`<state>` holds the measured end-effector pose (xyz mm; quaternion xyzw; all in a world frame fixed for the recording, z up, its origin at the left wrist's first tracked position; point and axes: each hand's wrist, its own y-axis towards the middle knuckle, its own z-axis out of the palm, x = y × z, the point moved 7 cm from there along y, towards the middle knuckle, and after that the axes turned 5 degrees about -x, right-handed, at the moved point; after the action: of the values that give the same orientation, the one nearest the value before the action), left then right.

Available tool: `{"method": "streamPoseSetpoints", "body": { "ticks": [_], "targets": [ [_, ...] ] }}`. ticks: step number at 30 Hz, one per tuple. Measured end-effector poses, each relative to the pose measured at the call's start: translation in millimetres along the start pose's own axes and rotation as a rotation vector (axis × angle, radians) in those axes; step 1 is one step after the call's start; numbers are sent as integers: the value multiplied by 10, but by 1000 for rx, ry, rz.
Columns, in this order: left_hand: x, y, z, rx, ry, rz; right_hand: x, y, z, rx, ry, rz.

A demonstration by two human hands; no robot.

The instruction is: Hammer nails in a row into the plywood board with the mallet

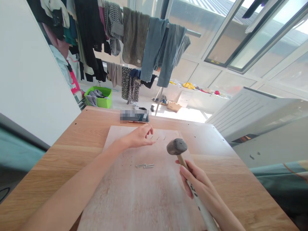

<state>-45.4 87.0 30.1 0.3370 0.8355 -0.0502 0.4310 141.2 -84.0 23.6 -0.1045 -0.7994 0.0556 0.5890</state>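
Note:
My right hand [197,178] is wrapped round the pale handle of a rubber mallet [177,147], whose dark grey head is raised over the right side of a pale wooden board [134,199]. Over the far part of that board, my left hand [138,136] has thumb and fingers apart, with nothing visible between them. Beside its fingertips, several thin nails [158,138] show in a row at the board's far end. A small pile of silvery nails or screws [145,166] lies nearer to me, between the two hands. Small dark dots mark the board left of the pile.
The board rests on a wooden table [216,179]. A phone [139,118], partly blurred, lies near the table's far edge. Beyond are a green basket [104,102] with cloth in it and hanging clothes [154,48]. A white ribbed panel [245,109] stands off the right edge.

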Motion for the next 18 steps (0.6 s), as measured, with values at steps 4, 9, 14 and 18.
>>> {"method": "streamPoseSetpoints", "body": {
  "ticks": [4,9,14,18],
  "targets": [
    [-144,-102,-68,144,210,20,-220,-36,-34,-29,-19,35],
    [-16,-249,-352,41,315,-50,-291,-16,0,-68,43,46],
    [159,-214,-231,19,188,-25,-286,-34,8,-135,45,52],
    [133,-87,-72,-34,89,11,-331,-28,-7,-158,18,67]
  ]
}}
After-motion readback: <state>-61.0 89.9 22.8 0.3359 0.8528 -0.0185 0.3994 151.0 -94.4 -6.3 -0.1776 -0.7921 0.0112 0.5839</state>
